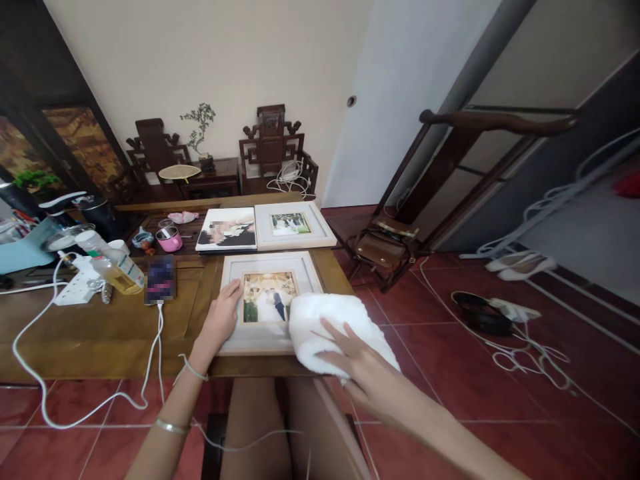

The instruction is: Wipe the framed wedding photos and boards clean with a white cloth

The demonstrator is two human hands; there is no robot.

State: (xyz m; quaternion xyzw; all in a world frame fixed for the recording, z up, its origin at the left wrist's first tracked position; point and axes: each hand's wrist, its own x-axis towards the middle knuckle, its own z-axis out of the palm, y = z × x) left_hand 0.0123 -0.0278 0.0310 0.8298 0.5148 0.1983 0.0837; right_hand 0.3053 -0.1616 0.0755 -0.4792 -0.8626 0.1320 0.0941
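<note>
A white picture frame [273, 338] with a wedding photo in its middle lies flat near the table's front edge. My left hand [224, 312] holds the frame's left side, its fingertips on the face by the photo. At the frame's right side, my right hand [350, 353] grips a fluffy white towel [335, 313], fingers spread over the top. The towel covers the frame's lower right part and hangs past the table's corner; my right palm hides some of it. Just behind are a second white frame [320, 230] and a photo album [227, 230] side by side.
On the wooden table [195, 340] to the left are a phone [160, 280] on a white cable, an oil-coloured bottle [125, 273], a power strip [77, 287] and a pink cup [169, 239]. A wooden chair [383, 250] stands right; cables [533, 360] lie on the red tiles.
</note>
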